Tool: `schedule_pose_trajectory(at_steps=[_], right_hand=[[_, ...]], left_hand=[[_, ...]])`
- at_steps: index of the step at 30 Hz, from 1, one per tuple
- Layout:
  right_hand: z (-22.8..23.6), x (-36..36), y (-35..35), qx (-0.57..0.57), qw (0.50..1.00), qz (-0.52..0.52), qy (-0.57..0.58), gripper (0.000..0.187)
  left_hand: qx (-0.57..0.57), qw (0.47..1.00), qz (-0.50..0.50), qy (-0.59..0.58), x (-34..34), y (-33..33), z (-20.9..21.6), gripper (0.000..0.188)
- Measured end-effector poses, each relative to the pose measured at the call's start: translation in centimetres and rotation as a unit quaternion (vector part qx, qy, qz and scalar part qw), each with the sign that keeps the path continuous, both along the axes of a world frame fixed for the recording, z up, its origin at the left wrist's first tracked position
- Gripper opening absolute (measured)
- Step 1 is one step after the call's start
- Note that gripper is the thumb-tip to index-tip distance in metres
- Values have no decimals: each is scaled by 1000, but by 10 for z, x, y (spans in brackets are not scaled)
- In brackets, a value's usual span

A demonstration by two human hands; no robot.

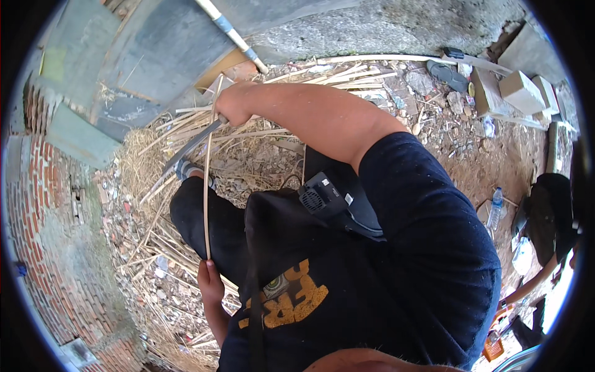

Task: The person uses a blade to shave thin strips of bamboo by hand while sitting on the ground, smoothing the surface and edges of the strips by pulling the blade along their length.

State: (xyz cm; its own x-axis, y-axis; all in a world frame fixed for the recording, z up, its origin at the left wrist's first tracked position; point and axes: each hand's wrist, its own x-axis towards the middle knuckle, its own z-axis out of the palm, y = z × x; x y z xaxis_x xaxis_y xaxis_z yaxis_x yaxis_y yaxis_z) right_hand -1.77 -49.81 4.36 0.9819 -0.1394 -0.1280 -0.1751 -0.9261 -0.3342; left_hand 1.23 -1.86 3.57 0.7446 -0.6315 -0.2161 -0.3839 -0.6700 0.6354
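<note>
My right hand point(234, 104) is closed round the handle of a machete, its arm reaching across to the upper left. The dark machete blade point(192, 142) slants down and left from the fist. My left hand point(211, 282), beside my thigh, pinches the lower end of a long, thin bamboo strip point(207, 204). This strip runs up past my knee and crosses the blade close to my right hand. Its far end sticks up beyond the fist. The machete's handle is mostly hidden by my fingers.
Bamboo strips point(359, 77) and shavings point(139, 158) litter the ground. A brick wall point(62, 242) stands left, a concrete wall point(384, 28) ahead. Pale blocks point(524, 93), a sandal point(447, 75) and a plastic bottle point(495, 209) lie right. Another person's arm point(533, 282) shows at the right edge.
</note>
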Motion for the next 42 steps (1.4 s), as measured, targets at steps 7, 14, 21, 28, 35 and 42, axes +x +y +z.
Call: schedule_pose_trajectory(at_steps=[7,14,21,28,35,42], right_hand=[[6,-5,-8,-4,1000,4,-1,33],[9,-14,-11,-15,999,-1,-30,31],[19,-18,-4,-52,994,14,-93,30],[19,-11,1,-63,987,-9,-145,33],[13,-6,-1,-74,988,14,-135,35],[21,-9,3,-23,996,13,-89,43]], left_hand=[[1,1000,1,6,11,7,-7,39],[-54,985,63,150,12,3,-5,38],[-86,967,107,215,12,10,-11,33],[-105,958,138,226,6,8,-15,32],[-116,967,95,205,18,22,-32,34],[-105,972,87,191,14,21,-27,35]])
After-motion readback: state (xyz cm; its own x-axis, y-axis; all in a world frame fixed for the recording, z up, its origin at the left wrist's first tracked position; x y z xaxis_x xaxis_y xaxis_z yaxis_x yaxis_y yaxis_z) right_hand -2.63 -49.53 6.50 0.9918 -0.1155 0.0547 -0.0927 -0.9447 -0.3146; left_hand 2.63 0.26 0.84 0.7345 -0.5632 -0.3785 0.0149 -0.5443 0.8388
